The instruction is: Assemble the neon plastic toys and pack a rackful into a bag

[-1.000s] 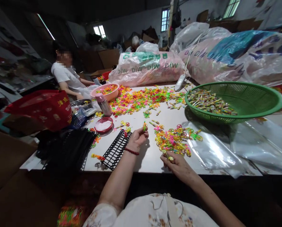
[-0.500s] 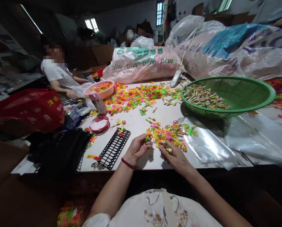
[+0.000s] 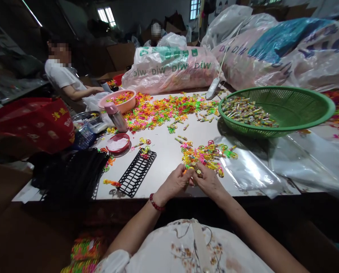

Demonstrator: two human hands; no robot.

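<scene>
My left hand [image 3: 175,184] and my right hand [image 3: 211,185] meet at the near side of a pile of bright plastic pieces [image 3: 201,155]. Closed in a pinch, the left fingers hold a small green and orange plastic piece, mostly hidden by the fingers. My right hand is closed around a small patterned tube [image 3: 198,173], whose end shows past the thumb. Left of the hands lies a black plastic grid rack [image 3: 136,172] with a few coloured pieces at its far end. An orange and yellow piece [image 3: 111,183] touches its near left corner.
A green basket [image 3: 294,127] of small tubes stands at the right, with clear plastic bags [image 3: 249,170] before it. Loose coloured pieces [image 3: 169,108], a pink basin [image 3: 131,102], a flask [image 3: 117,118] and a red basket [image 3: 126,146] lie beyond. A co-worker [image 3: 64,79] sits far left.
My left hand has moved right and met my right hand, bringing the green and orange piece to the tube. The co-worker's arm has risen. The view has tilted slightly.
</scene>
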